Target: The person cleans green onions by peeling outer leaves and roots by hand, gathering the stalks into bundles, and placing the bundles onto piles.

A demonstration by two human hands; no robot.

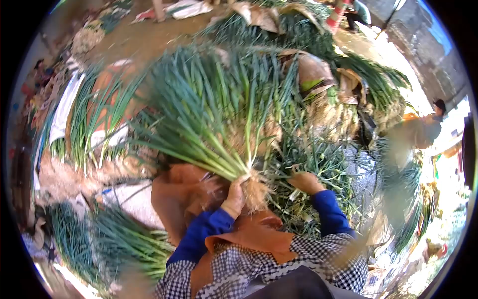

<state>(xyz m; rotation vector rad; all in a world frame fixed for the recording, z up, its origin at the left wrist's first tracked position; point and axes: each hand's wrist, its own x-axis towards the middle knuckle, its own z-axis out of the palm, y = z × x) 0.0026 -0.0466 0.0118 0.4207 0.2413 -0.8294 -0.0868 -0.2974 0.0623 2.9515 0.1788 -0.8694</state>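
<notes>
My left hand (235, 197) is closed around the lower stems of a large bunch of green onions (214, 144). Their leaves fan out up and to the left, while the pale stringy roots (256, 192) hang just right of the hand. My right hand (304, 183) is apart from the bunch, over a heap of loose green onion leaves and trimmings (318, 162). Its fingers are curled in, and what they hold, if anything, is too small to make out. A brown apron-like cover (174, 192) lies over my lap beneath the bunch.
Green onions (119, 229) lie at the lower left, with more (102, 117) at the upper left. Rooted bundles (331, 117) under brown sheeting stand beyond the heap. A person (423, 127) is at the right, and another (359, 15) is at the far top.
</notes>
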